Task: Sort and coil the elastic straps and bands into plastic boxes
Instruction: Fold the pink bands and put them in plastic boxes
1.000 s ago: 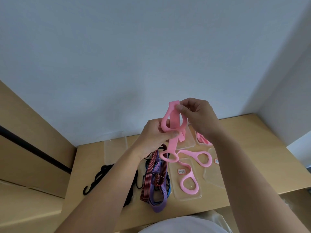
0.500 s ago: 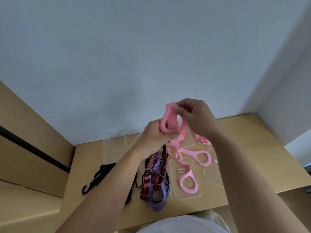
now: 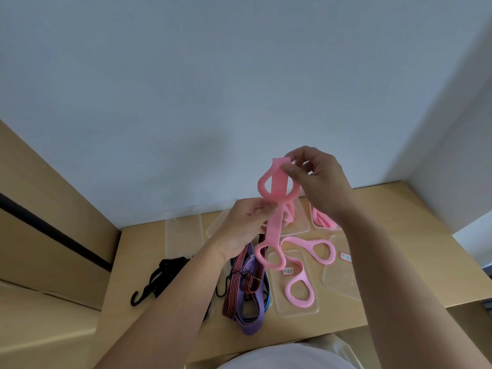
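1. A person stands at a wooden desk (image 3: 399,235) in the lower half of the frame, both hands raised at centre, working a pink loop band (image 3: 275,225); this looks like the coiling step, with the band partly folded and not yet boxed
2. The band's top end sits just right of centre, doubled over into a loop; a flat strip runs down from it, and its lower loops trail onto a shallow clear plastic box (image 3: 298,311) at lower centre, which bears a small label
3. The right hand (image 3: 319,185) pinches the band's top edge between thumb and forefinger, the other fingers loosely curled behind
4. The left hand (image 3: 245,227), lower and to the left, pinches the band at the neck below the top loop; its fingertips are pressed together on the strip
5. The next move likely calls for gathering the hanging loops up into the fold, keeping both pinches firm so the springy band does not unroll
6. Left of the box lie a bundle of striped, purple and blue bands (image 3: 247,291) and a black hooked strap (image 3: 159,278); another box (image 3: 312,222) at the back right holds more pink band
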`<control>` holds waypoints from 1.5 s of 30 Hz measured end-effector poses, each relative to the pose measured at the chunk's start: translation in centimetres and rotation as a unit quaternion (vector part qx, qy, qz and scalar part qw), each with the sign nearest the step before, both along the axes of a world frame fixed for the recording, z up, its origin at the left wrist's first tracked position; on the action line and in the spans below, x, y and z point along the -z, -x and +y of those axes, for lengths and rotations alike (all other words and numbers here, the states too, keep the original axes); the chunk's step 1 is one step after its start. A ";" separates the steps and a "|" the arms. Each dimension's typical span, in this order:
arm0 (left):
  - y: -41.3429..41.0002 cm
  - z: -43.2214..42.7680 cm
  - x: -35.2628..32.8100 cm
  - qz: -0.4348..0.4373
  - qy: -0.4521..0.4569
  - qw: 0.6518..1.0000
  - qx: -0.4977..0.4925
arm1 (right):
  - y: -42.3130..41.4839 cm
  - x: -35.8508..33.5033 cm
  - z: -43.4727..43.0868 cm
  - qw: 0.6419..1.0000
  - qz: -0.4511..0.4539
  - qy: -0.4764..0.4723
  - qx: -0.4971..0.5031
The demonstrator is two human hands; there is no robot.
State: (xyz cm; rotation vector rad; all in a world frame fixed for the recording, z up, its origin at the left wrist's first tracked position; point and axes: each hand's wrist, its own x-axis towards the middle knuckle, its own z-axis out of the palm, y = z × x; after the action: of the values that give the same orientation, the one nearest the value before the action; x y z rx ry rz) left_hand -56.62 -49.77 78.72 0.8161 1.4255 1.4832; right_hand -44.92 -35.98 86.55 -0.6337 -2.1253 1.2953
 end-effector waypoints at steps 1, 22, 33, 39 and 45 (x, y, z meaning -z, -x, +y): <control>0.0 0.1 -0.1 -0.009 -0.003 1.000 -0.002 | -0.3 -0.4 0.0 1.000 0.005 0.000 -0.017; 2.1 2.0 -3.0 -0.261 0.046 0.963 -0.050 | -2.2 2.1 -1.2 0.977 -0.136 -0.159 -0.028; 2.4 1.8 -3.1 -0.177 0.010 0.983 -0.046 | -2.0 2.7 -1.6 0.988 -0.117 -0.092 -0.037; 2.9 2.6 -3.8 -0.162 -0.012 0.978 -0.128 | -1.9 3.8 -1.6 0.987 -0.092 0.117 -0.053; 3.5 3.1 -3.9 -0.090 -0.025 0.968 -0.235 | -2.2 3.5 -1.3 0.963 -0.086 0.223 -0.125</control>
State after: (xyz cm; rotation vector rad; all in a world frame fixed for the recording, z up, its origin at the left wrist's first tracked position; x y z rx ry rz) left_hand -60.15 -46.68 82.57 0.3680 1.5118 1.9010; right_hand -42.76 -37.31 83.01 -0.6933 -2.1108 1.9551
